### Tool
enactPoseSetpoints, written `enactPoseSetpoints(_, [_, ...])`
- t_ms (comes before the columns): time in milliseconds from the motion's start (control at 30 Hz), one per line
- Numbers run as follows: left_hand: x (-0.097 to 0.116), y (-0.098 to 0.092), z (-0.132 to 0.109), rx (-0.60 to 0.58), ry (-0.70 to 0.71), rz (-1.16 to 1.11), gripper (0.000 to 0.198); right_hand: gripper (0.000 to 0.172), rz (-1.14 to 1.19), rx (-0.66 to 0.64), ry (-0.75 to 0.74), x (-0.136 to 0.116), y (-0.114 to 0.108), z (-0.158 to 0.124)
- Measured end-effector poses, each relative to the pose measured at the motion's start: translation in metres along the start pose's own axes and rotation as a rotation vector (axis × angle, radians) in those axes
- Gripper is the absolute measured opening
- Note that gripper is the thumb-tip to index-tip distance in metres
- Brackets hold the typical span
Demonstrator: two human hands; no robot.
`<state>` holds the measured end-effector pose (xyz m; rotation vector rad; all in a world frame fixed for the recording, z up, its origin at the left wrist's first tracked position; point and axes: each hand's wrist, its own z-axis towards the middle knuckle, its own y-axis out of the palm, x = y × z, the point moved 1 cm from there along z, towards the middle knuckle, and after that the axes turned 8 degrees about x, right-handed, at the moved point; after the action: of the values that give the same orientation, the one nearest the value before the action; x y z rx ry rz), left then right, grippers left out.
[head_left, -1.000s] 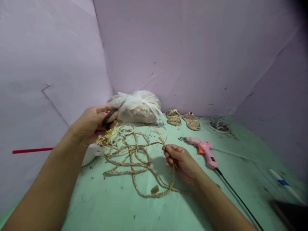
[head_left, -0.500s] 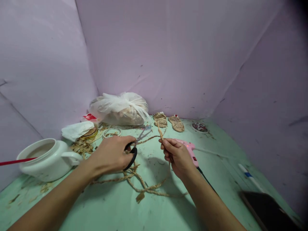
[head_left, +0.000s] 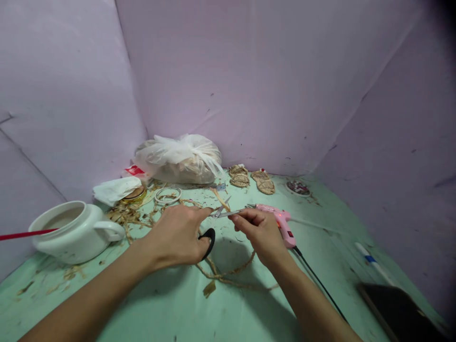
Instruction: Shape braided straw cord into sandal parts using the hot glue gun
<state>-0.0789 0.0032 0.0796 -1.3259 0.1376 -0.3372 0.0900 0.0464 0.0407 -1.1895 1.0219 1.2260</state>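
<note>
My left hand (head_left: 178, 235) is closed round the black handles of a pair of scissors (head_left: 213, 227), whose blades point right and are parted. My right hand (head_left: 258, 230) pinches the end of a braided straw cord (head_left: 228, 274) just at the blade tips. The rest of the cord lies in loops on the green table (head_left: 149, 308) under both hands. A cut straw scrap (head_left: 209, 288) rests near the loops.
A pink glue gun (head_left: 281, 223) with a black cable lies right of my right hand. A white pot (head_left: 71, 230) stands at left, a white bag (head_left: 180, 159) at the back, small woven sandals (head_left: 263, 182) beside it, a dark flat object (head_left: 399, 311) at lower right.
My left hand brought the scissors from the far left over to the cord end. My right hand lowered the cord end toward the blades. The view shifted left, revealing the pot.
</note>
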Motion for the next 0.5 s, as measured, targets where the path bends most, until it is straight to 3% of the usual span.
enactPoseSetpoints(500, [0.0024, -0.0021, -0.0006, -0.051, 0.018, -0.043, 0.033, 0.020, -0.221, 0.003, -0.105, -0.0078, 0.0003, -0.0056])
